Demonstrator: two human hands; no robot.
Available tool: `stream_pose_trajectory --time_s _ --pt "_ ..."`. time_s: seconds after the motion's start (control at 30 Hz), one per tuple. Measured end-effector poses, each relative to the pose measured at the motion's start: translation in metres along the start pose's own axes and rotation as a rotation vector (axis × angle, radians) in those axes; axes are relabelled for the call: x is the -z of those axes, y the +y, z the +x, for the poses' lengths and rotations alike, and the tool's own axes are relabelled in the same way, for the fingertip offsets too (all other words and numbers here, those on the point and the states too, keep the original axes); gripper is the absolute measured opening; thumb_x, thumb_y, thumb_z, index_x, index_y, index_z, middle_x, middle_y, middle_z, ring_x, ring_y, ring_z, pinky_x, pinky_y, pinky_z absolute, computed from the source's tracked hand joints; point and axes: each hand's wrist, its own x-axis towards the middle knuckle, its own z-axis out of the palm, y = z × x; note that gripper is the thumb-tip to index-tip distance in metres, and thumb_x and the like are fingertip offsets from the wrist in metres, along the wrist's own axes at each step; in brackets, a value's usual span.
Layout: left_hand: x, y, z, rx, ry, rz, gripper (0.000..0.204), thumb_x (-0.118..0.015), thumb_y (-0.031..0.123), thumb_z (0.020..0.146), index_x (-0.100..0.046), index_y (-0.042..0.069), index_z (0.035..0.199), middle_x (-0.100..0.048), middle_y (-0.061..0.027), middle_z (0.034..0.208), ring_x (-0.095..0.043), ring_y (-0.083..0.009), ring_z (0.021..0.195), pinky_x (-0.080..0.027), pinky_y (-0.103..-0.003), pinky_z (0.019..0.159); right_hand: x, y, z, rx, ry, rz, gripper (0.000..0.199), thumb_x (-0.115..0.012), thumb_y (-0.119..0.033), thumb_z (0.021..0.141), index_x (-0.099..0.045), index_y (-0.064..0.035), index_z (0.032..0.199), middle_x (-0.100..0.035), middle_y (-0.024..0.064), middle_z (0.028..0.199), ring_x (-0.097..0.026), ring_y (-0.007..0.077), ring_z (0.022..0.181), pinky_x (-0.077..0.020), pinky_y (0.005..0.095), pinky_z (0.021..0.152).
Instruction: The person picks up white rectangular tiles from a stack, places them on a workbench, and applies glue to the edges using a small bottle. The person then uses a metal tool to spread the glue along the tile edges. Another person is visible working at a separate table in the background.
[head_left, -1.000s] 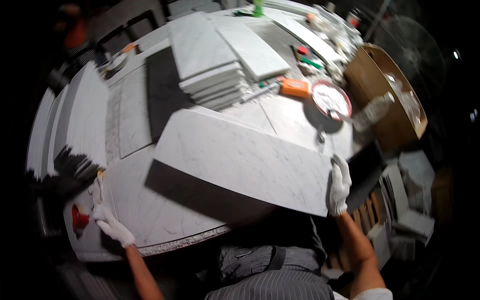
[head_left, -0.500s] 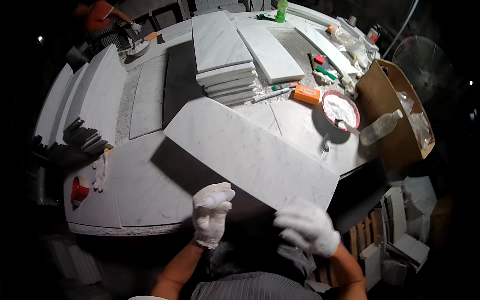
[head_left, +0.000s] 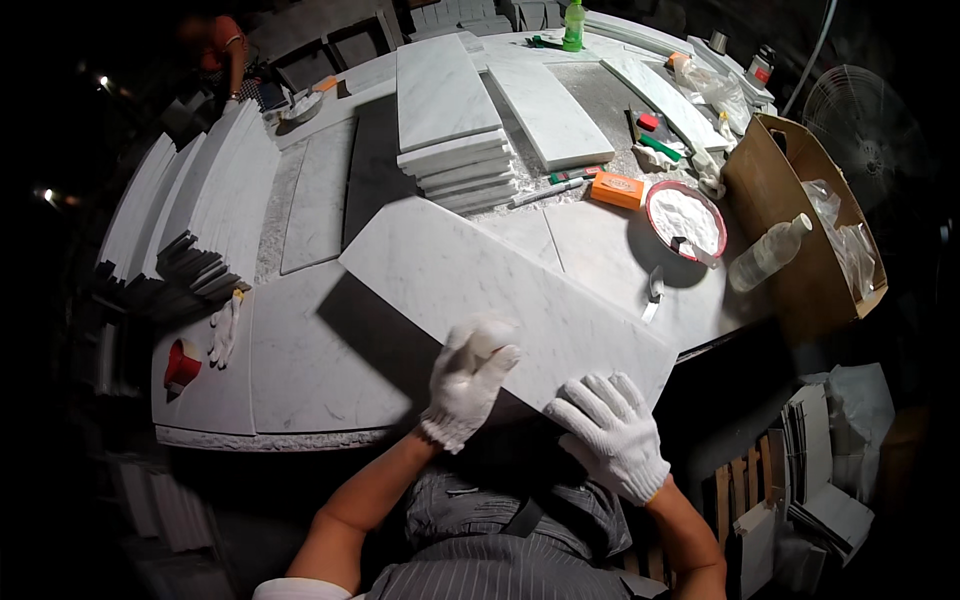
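A long white marble slab (head_left: 520,290) with grey veins lies slantwise in front of me, its near edge overhanging dark space. Over its near left part, my left hand (head_left: 467,385) in a white knit glove is closed round a small white rounded object (head_left: 494,337); motion smears it, so its exact kind is unclear. I cannot tell whether that object touches the slab. My right hand (head_left: 612,430), gloved alike, rests at the slab's near right edge with fingers stretched out and nothing in them.
Stacked slabs (head_left: 455,90) stand beyond, with upright slabs (head_left: 225,190) at left. To the right are a red-rimmed bowl of white powder (head_left: 685,220), a putty knife (head_left: 654,295), a plastic bottle (head_left: 770,255) and a cardboard box (head_left: 780,170). A tape roll (head_left: 182,367) lies left. A person (head_left: 220,50) works far left.
My left hand has moved right and forward over the slab with the white object. My right hand has settled on the slab's near edge, fingers spread. The view has shifted slightly.
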Motion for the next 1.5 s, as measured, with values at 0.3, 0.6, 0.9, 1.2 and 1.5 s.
stream_pose_trajectory --time_s 0.3,0.6,0.9,1.2,1.5 --pt "-0.018 -0.005 0.001 0.042 -0.075 0.14 0.035 -0.076 0.009 0.083 -0.059 0.004 0.114 -0.066 -0.004 0.096 -0.063 -0.0132 0.086 -0.054 -0.028 0.077 -0.002 0.012 0.001 -0.038 0.053 0.018 0.045 -0.076 -0.017 0.06 -0.064 -0.0132 0.103 -0.06 0.0029 0.103 -0.059 0.022 0.095 -0.045 0.0408 0.092" --pt "-0.043 0.018 0.047 0.217 -0.31 -0.238 0.038 -0.069 0.004 0.088 -0.052 0.003 0.122 -0.063 -0.0052 0.104 -0.061 -0.0127 0.095 -0.052 -0.026 0.084 0.021 0.069 -0.016 -0.343 0.37 0.526 0.02 -0.066 -0.006 0.086 -0.057 -0.0032 0.104 -0.057 0.0134 0.111 -0.06 0.0202 0.094 -0.0488 0.033 0.086" --pt "-0.074 -0.004 0.057 0.109 -0.456 0.084 0.044 -0.071 0.005 0.086 -0.05 0.004 0.124 -0.063 -0.0058 0.105 -0.061 -0.0121 0.098 -0.053 -0.028 0.084 0.033 0.19 0.009 -0.646 0.561 -0.144 0.059 -0.074 -0.014 0.082 -0.048 -0.0154 0.135 -0.055 0.0073 0.113 -0.063 0.0179 0.078 -0.054 0.0296 0.072" --pt "-0.071 -0.004 0.055 0.081 -0.402 0.099 0.042 -0.075 0.016 0.083 -0.056 0.007 0.12 -0.068 -0.0124 0.1 -0.068 -0.0257 0.092 -0.054 -0.035 0.08 0.023 0.248 0.02 -0.789 0.308 -0.283 0.027 -0.064 -0.03 0.089 -0.065 -0.0134 0.111 -0.068 0.0112 0.093 -0.067 0.0296 0.084 -0.0529 0.0387 0.072" --pt "-0.073 -0.006 0.054 0.107 -0.453 0.124 0.038 -0.07 0.003 0.085 -0.053 0.003 0.119 -0.065 -0.0091 0.104 -0.063 -0.0157 0.096 -0.051 -0.029 0.086 0.027 0.248 0.01 -0.915 0.255 -0.098 0.025 -0.065 -0.025 0.088 -0.067 -0.0145 0.111 -0.071 0.0114 0.092 -0.068 0.0281 0.083 -0.0527 0.0367 0.073"
